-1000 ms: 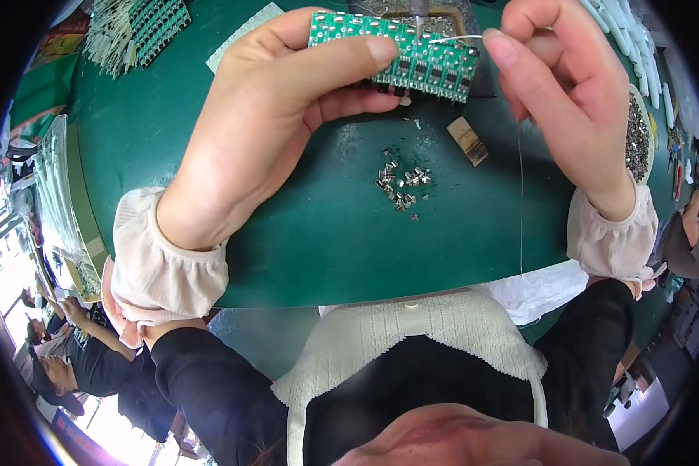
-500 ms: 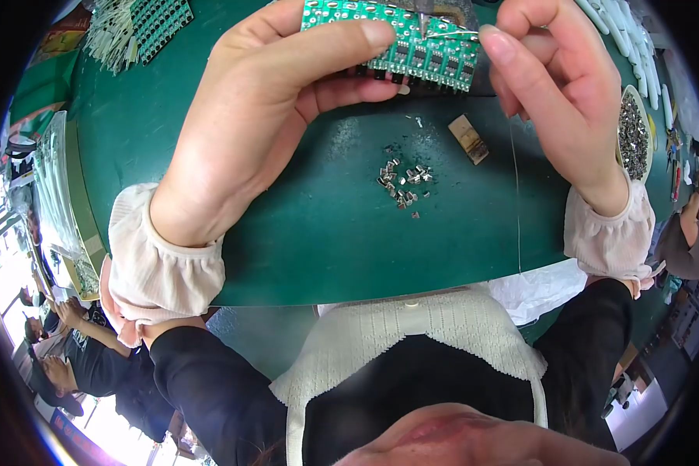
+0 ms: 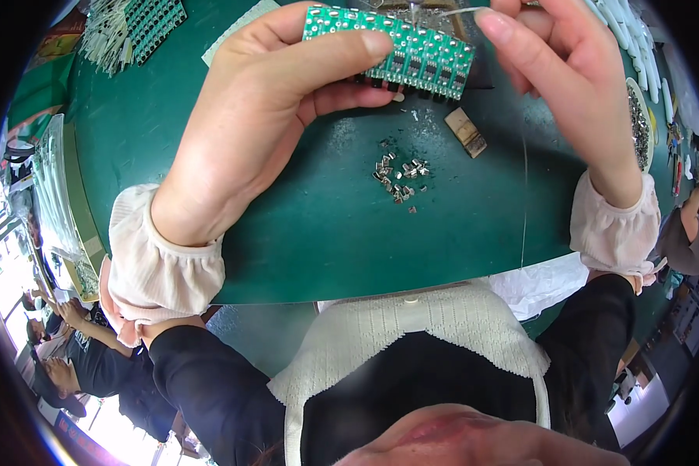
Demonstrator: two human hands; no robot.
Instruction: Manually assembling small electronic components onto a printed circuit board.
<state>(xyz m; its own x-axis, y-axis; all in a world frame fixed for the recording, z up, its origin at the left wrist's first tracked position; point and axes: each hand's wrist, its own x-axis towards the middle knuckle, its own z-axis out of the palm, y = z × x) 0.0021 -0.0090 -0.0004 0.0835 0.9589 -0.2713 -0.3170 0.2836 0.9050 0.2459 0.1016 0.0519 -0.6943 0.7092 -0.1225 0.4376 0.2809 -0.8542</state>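
Observation:
My left hand (image 3: 264, 85) grips a green circuit board (image 3: 431, 56), thumb over its soldered face and fingers beneath. Rows of solder joints and small black chips cover the face, and black parts stick out below its near edge. Between thumb and forefinger, my right hand (image 3: 547, 66) pinches a thin solder wire (image 3: 460, 11). The wire's free end points left toward a grey metal tip (image 3: 416, 11), likely a soldering iron's, just above the board's far edge. A strand of the wire hangs below my right hand toward the table's near edge.
Small shiny metal pieces (image 3: 400, 177) lie scattered mid-table beside a small scorched wooden block (image 3: 466, 132). A tray of metal parts (image 3: 639, 128) and white tubes (image 3: 637, 46) sit at right. More boards (image 3: 155, 27) lie far left; a person (image 3: 93, 349) is at lower left.
The board has shifted slightly toward me and away from the metal tip. My right hand has drawn the solder wire up off the board's face.

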